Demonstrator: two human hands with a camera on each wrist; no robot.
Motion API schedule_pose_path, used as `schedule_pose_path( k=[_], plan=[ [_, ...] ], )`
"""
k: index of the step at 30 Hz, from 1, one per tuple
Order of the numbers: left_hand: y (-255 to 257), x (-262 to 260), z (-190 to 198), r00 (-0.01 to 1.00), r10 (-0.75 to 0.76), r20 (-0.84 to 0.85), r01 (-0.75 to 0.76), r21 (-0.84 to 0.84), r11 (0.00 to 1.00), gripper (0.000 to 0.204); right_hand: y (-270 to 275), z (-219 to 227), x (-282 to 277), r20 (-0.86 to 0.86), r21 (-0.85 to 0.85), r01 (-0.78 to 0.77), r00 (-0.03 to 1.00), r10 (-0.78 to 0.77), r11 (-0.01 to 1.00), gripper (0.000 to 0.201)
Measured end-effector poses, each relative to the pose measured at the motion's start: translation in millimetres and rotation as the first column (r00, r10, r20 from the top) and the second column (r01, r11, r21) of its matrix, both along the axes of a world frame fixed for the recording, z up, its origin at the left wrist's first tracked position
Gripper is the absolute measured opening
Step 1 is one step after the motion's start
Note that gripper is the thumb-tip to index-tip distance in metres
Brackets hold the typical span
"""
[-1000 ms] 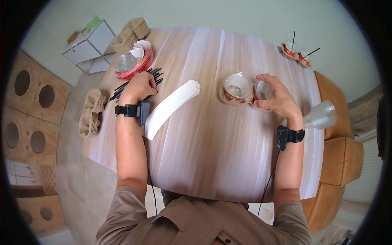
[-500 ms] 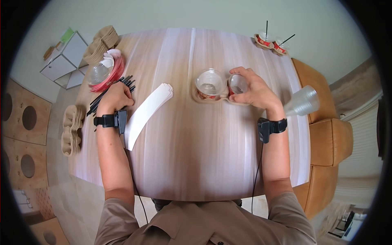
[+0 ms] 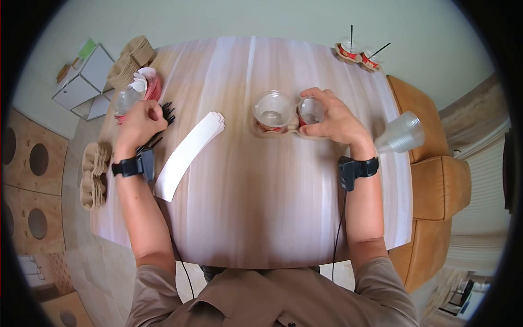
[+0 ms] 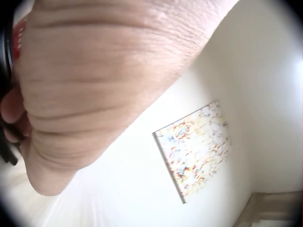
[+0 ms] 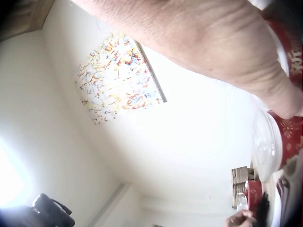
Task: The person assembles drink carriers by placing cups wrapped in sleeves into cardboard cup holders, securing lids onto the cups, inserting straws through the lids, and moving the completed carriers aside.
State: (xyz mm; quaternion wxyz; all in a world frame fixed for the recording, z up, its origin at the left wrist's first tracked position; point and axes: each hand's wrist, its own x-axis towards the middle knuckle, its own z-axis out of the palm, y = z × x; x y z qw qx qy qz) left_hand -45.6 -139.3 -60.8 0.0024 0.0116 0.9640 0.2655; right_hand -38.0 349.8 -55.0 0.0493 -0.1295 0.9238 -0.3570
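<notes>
Head view: the left hand [image 3: 139, 126] has shifted toward the table's [image 3: 245, 207] left edge, by several black straws [image 3: 168, 112], its hold impossible to tell; the right hand [image 3: 342, 123] clasps one of two cups [image 3: 274, 110] in one carrier [image 3: 279, 134].

Clear cup [image 3: 311, 110] in brown carrier [image 3: 293, 125], loose black straws [image 3: 169, 112]

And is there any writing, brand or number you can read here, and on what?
None reads clearly.
Red sleeve beside the right hand: pale characters, partly cut off, unreadable.
Red surface at the left wrist view's edge: blurred marks.
Two far red-sleeved clear cups: pale marks, too small.
</notes>
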Motion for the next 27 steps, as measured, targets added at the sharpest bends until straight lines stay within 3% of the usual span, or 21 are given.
schedule_pose_path(
  k=[2,4,6,9,12,13,19,27],
  plan=[
    [5.9,10.4,25.7,0.972,-0.061,-0.227,0.102,0.174,0.979,0.008,1.8,-6.4,-1.7,-0.039,-0.019,-0.023,0.999,0.022,1.000,0.083],
    [28.6,16.8,50.0,0.950,-0.053,-0.307,0.188,0.427,0.885,0.003,0.4,-2.4,0.1,-0.028,-0.001,-0.010,1.000,0.010,1.000,0.083],
    [53.8,22.0,70.0,0.950,-0.049,-0.309,0.208,0.506,0.837,0.008,1.0,-1.2,-0.3,-0.016,0.019,-0.015,1.000,0.015,1.000,0.083],
    [83.7,6.4,73.4,0.903,0.093,-0.420,0.321,0.801,0.506,0.026,-0.8,-3.3,-1.0,-0.014,0.009,-0.015,1.000,0.015,1.000,0.084],
    [142.0,-6.4,63.2,0.831,0.225,-0.509,0.373,0.809,0.455,0.024,-0.7,-3.7,-1.3,-0.013,-0.006,-0.010,1.000,0.010,1.000,0.083],
    [150.5,-7.5,59.5,0.835,0.193,-0.516,0.346,0.764,0.545,0.025,-1.1,-3.2,-0.9,-0.015,0.003,-0.010,1.000,0.010,1.000,0.083],
    [189.6,-14.4,38.2,0.704,0.222,-0.675,0.469,0.676,0.568,0.023,-1.5,-4.5,-1.1,-0.017,0.008,-0.007,1.000,0.007,1.000,0.082],
    [200.8,-11.9,33.7,0.734,0.225,-0.640,0.447,0.706,0.550,0.020,-3.1,0.7,0.5,0.003,0.009,0.005,1.000,-0.005,1.000,0.082]
  ],
)
